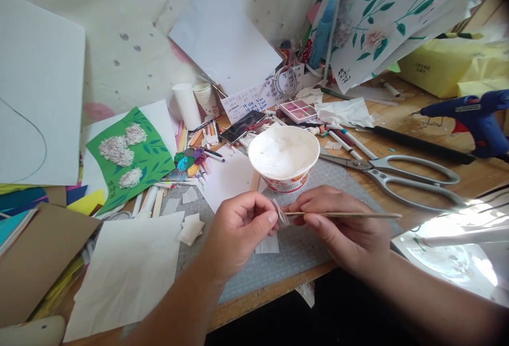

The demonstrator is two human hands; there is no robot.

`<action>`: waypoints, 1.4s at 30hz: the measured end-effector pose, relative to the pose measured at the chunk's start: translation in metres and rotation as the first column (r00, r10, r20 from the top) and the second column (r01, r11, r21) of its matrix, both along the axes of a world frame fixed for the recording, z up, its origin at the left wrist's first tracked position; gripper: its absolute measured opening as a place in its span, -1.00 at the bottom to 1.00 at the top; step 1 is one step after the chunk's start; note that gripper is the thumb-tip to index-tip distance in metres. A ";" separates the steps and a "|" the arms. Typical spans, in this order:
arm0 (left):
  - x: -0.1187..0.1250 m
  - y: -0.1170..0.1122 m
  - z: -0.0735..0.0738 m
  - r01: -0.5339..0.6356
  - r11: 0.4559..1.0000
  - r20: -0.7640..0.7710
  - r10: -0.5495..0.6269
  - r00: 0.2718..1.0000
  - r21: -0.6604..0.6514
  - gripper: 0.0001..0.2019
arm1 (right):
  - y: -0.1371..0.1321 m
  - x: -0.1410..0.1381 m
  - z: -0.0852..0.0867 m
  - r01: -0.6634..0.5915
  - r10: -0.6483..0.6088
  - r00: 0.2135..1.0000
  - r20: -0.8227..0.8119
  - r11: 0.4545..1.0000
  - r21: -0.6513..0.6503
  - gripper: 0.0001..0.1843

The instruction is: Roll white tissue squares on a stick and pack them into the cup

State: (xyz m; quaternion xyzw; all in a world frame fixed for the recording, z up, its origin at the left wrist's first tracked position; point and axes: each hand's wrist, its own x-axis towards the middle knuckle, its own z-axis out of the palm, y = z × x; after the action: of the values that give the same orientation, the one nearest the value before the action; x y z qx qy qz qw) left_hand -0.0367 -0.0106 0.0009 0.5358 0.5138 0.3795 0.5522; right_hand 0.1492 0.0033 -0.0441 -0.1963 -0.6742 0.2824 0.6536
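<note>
Between thumb and fingers my left hand [246, 229] pinches a small piece of white paper [282, 214]. My right hand [345, 226] grips a thin wooden stick [358, 215], which lies nearly level with its left tip against the paper. Just beyond both hands stands a paper bowl [284, 157] with white stuff inside; I cannot tell what it is. Under my hands lies a grey cutting mat [238, 277]. Small white paper squares [191, 229] rest on the mat to the left of my left hand.
Large scissors [397, 173] and a blue glue gun [473, 115] lie at right. A green card with paper flowers [131, 160] leans at left, above white sheets [127, 277]. Behind the bowl are a phone [243, 126], pens and paper cups [186, 106].
</note>
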 end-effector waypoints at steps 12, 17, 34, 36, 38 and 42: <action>0.005 -0.001 0.002 -0.018 0.999 -0.049 0.016 0.999 -0.034 -0.87 | -0.002 -0.002 0.002 -0.035 0.035 0.999 -0.009 0.999 -0.016 -0.77; 0.003 0.001 0.002 0.002 1.000 -0.012 -0.003 1.000 -0.028 -0.87 | -0.001 -0.001 0.001 -0.016 0.016 1.000 -0.002 0.999 -0.043 -0.81; -0.005 0.005 0.001 -0.138 0.989 0.151 0.128 0.980 0.054 -0.83 | 0.070 0.024 0.045 0.349 -0.482 0.787 0.384 0.862 0.367 -0.89; -0.005 0.004 0.000 -0.170 0.983 0.166 0.155 0.974 0.076 -0.83 | 0.060 0.022 0.046 0.339 -0.435 0.840 0.326 0.888 0.311 -0.85; -0.004 0.002 0.000 -0.185 0.976 0.177 0.164 0.970 0.112 -0.83 | 0.044 0.016 0.046 0.245 -0.279 0.925 0.257 0.957 0.158 -0.78; -0.003 -0.002 0.001 -0.181 0.965 0.141 0.156 0.978 0.189 -0.84 | 0.015 -0.002 0.046 -0.063 0.068 0.977 0.204 0.998 -0.030 -0.75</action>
State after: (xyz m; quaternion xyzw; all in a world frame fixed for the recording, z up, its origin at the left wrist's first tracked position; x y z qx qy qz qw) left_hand -0.0393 -0.0124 0.0021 0.5181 0.4812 0.5078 0.4921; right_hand 0.1472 0.0183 0.0015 -0.2096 -0.7408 0.2900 0.5686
